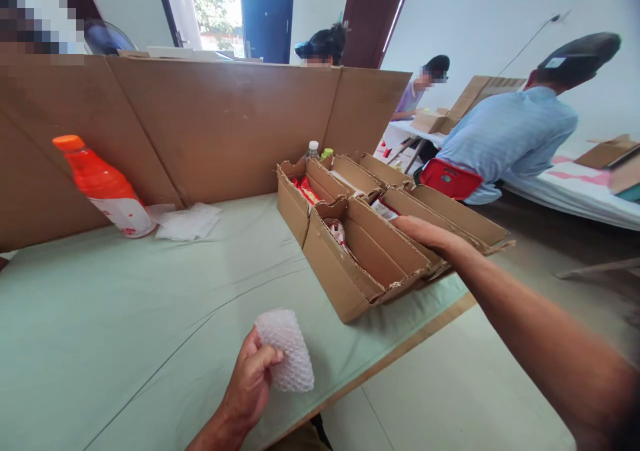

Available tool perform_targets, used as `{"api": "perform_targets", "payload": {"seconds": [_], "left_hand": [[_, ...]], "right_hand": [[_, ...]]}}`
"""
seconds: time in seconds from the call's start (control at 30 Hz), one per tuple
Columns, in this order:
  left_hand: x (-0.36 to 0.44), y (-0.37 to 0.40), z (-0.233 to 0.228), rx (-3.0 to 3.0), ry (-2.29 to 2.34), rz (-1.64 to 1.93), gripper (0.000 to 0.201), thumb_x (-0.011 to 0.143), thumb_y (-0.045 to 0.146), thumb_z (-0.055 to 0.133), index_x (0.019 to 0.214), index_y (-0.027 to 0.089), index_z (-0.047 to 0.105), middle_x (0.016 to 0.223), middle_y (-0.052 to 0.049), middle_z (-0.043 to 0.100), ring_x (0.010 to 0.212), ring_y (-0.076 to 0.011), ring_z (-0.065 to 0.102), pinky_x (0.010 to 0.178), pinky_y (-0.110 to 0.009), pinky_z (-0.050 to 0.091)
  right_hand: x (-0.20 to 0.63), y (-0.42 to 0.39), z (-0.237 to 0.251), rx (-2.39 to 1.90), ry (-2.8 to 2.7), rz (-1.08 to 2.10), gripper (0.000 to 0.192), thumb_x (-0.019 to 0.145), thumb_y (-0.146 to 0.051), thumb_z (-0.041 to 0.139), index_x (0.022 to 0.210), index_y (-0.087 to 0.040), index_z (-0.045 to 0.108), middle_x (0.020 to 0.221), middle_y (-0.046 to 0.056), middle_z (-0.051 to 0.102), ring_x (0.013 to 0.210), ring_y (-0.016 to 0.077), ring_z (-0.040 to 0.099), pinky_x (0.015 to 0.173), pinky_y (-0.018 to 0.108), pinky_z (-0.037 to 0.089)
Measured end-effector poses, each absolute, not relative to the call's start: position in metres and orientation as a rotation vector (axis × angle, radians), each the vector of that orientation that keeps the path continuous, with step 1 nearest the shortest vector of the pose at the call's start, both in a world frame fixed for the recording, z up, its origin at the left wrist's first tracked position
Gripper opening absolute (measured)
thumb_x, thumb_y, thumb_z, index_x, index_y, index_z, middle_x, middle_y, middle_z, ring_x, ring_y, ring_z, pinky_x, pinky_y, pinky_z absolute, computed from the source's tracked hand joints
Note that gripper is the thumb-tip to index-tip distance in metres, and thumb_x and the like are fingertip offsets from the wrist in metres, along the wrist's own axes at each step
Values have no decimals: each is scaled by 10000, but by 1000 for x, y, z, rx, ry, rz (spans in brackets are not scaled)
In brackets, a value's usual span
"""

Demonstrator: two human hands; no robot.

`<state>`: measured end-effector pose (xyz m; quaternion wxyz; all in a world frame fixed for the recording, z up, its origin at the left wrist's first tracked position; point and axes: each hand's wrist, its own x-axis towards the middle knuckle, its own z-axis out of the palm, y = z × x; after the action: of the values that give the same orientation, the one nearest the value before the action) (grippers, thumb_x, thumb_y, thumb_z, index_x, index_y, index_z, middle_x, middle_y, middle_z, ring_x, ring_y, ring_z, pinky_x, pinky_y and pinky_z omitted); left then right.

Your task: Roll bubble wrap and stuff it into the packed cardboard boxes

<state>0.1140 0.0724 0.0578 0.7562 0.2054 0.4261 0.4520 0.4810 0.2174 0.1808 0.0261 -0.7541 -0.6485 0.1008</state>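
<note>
My left hand (253, 378) is closed on a piece of bubble wrap (287, 351), held up over the front part of the green-covered table (165, 318). Off to the right, my right hand (423, 231) reaches into one compartment of a group of open cardboard boxes (345, 258); its fingers are hidden behind the box wall. Beside those fingers a white-and-red packet (384, 209) shows. Red packets (306, 190) lie in the far left box, and a red-and-white packet (337, 232) is in the near one.
An orange bottle (107, 188) leans by the tall cardboard screen (240, 124), with more bubble wrap (187, 223) beside it. Two small bottles (313, 150) stand behind the boxes. A person in a blue shirt (510, 131) bends over at the right; other people work farther back.
</note>
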Motion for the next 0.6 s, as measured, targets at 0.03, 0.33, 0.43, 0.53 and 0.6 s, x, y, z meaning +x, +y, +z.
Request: {"api": "perform_targets", "payload": {"seconds": [0.03, 0.33, 0.43, 0.53, 0.6], "left_hand": [[111, 74, 58, 470, 914, 984, 338, 541, 229, 795, 859, 152, 711, 743, -42, 692, 686, -182, 605, 648, -280, 462], [125, 95, 118, 622, 591, 1148, 386, 630, 342, 876, 970, 197, 764, 1400, -123, 613, 1352, -396, 490, 1063, -508, 459], [138, 96, 124, 570, 607, 1115, 473, 574, 385, 900, 981, 188, 762, 1220, -139, 709, 1287, -424, 546, 1047, -551, 464], [127, 96, 113, 511, 767, 1186, 689, 530, 404, 917, 1152, 179, 723, 1059, -137, 751, 1134, -401, 648, 970, -516, 527], [108, 94, 104, 497, 893, 1257, 817, 525, 383, 927, 1278, 213, 660, 1047, -112, 755, 1045, -358, 689, 912, -463, 567]], "right_hand": [[482, 215, 189, -2365, -1991, 274, 157, 821, -257, 636, 695, -181, 690, 690, 61, 694, 720, 218, 663, 756, 336, 530], [377, 105, 221, -1624, -1895, -221, 234, 920, -438, 550, 951, -259, 698, 927, 40, 747, 785, 217, 675, 750, 361, 531], [336, 90, 204, -1261, -2329, 157, 198, 922, -425, 567, 919, -292, 714, 854, -6, 753, 792, 195, 677, 791, 355, 530], [368, 115, 213, -1357, -2154, 201, 228, 932, -416, 571, 909, -263, 739, 897, 3, 761, 827, 183, 683, 817, 324, 519], [423, 147, 226, -1670, -1784, 6, 271, 948, -379, 561, 1004, -189, 746, 965, 52, 759, 844, 178, 677, 796, 283, 496]]}}
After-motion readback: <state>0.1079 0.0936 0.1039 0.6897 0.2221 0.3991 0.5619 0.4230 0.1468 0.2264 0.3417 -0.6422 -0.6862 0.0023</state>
